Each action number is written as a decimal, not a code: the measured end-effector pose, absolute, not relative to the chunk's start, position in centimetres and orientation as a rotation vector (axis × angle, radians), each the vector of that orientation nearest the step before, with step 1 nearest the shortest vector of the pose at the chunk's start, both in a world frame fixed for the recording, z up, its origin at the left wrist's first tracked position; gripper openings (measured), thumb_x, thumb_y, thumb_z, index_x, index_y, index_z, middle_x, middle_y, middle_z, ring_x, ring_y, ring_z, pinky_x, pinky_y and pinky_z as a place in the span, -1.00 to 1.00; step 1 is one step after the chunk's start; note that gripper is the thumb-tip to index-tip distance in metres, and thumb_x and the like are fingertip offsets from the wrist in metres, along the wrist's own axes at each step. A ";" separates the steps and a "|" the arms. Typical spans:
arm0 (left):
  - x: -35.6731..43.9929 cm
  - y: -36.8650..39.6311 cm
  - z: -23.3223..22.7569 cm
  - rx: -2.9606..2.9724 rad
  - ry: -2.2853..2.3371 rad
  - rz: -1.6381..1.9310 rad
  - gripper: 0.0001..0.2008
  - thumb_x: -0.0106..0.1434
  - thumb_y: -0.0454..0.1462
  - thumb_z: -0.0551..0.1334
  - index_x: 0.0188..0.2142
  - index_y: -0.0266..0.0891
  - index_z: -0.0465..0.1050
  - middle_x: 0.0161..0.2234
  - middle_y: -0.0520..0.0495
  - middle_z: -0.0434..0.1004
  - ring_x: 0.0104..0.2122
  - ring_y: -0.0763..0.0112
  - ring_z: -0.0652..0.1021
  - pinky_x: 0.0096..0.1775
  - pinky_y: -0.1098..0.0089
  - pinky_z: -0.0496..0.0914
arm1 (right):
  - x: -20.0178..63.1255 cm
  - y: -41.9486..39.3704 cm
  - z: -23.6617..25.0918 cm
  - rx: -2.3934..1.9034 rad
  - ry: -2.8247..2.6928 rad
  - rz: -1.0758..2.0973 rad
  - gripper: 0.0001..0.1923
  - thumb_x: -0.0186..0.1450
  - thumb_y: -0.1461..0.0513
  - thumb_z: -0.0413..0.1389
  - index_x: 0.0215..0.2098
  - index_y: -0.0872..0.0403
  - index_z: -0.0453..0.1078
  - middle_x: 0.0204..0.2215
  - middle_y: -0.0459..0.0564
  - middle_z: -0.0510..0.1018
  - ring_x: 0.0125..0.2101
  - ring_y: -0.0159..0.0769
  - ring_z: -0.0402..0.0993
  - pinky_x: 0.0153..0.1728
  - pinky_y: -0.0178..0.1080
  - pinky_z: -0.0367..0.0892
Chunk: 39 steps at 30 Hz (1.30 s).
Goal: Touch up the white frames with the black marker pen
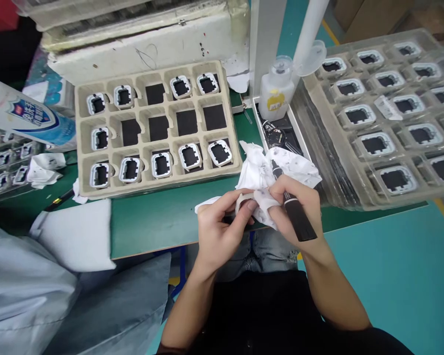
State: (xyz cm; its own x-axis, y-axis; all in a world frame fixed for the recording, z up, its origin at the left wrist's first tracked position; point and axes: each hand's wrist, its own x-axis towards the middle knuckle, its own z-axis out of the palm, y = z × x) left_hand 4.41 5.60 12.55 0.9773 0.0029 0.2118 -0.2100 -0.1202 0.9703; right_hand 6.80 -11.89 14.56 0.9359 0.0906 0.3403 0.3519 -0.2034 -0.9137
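My left hand point(222, 224) is closed on a small pale plastic frame point(247, 198), pinched between thumb and fingers and partly hidden by them. My right hand point(299, 209) grips a black marker pen point(299, 217), its tip end pointing up and away from me. The same fingers press a piece of white wipe point(265, 199) against the frame's right side. Beneath and beyond both hands, a crumpled white cloth with dark specks point(253, 165) lies at the table edge.
A moulded tray point(157, 103) holds several similar frames, with some vacant pockets. More frames sit in clear-covered trays point(358, 180) at right. A plastic bottle point(276, 96) stands in a white box point(257, 118). At left are a blue-white bottle point(33, 116) and a person's grey-blue sleeve point(22, 281).
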 end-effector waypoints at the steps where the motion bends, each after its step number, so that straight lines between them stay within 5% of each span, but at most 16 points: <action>1: 4.4 5.6 12.6 1.659 -0.130 0.156 -0.86 0.47 -0.25 0.47 -0.03 -0.22 0.75 -0.49 0.08 0.68 -0.54 0.48 0.62 -0.39 0.50 0.53 | 6.8 -11.9 14.6 -1.767 -0.322 -0.263 -0.65 0.31 0.37 0.23 -0.46 0.00 0.14 -0.56 -0.28 0.21 -0.53 -0.50 0.05 -0.53 -0.35 -0.02; 10: 4.4 5.6 12.3 1.680 -0.190 0.175 -0.85 0.49 -0.27 0.45 0.00 -0.20 0.76 -0.45 0.07 0.69 -0.52 0.48 0.61 -0.37 0.49 0.52 | 6.7 -11.5 14.5 -1.780 -0.325 -0.286 -0.66 0.32 0.37 0.24 -0.46 0.01 0.16 -0.57 -0.30 0.23 -0.55 -0.52 0.06 -0.54 -0.37 -0.01; 17: 4.1 5.6 11.6 1.939 -0.317 0.444 -0.77 0.49 -0.35 0.40 0.09 -0.20 0.76 -0.15 -0.08 0.84 -0.29 0.38 0.73 -0.13 0.41 0.60 | 6.6 -11.4 14.5 -1.812 -0.356 -0.267 -0.64 0.31 0.33 0.26 -0.47 0.00 0.17 -0.57 -0.30 0.20 -0.57 -0.51 0.03 -0.56 -0.35 -0.02; 24: 4.1 5.4 11.8 1.997 -0.384 0.503 -0.81 0.48 -0.39 0.38 0.03 -0.27 0.76 -0.25 -0.08 0.83 -0.34 0.40 0.73 -0.19 0.44 0.57 | 6.4 -11.2 14.2 -1.832 -0.388 -0.290 -0.60 0.35 0.30 0.30 -0.47 0.01 0.17 -0.59 -0.32 0.16 -0.59 -0.54 -0.01 -0.58 -0.36 -0.05; 32: 3.9 5.4 11.7 1.932 -0.286 0.464 -0.86 0.46 -0.34 0.46 -0.02 -0.21 0.79 -0.27 -0.05 0.82 -0.35 0.39 0.73 -0.18 0.43 0.57 | 5.7 -11.3 13.4 -1.841 -0.198 -0.674 -0.71 0.21 0.40 0.19 -0.47 0.00 0.18 -0.58 -0.29 0.16 -0.58 -0.49 0.05 -0.53 -0.30 0.01; 39: 4.0 5.7 12.1 1.613 -0.096 0.214 -0.93 0.48 -0.25 0.48 -0.14 -0.18 0.77 -0.36 -0.01 0.77 -0.51 0.47 0.62 -0.37 0.45 0.52 | 5.3 -11.7 13.0 -1.850 -0.104 -0.663 -0.77 0.20 0.31 0.18 -0.49 -0.02 0.21 -0.59 -0.25 0.22 -0.58 -0.44 0.10 -0.53 -0.27 0.05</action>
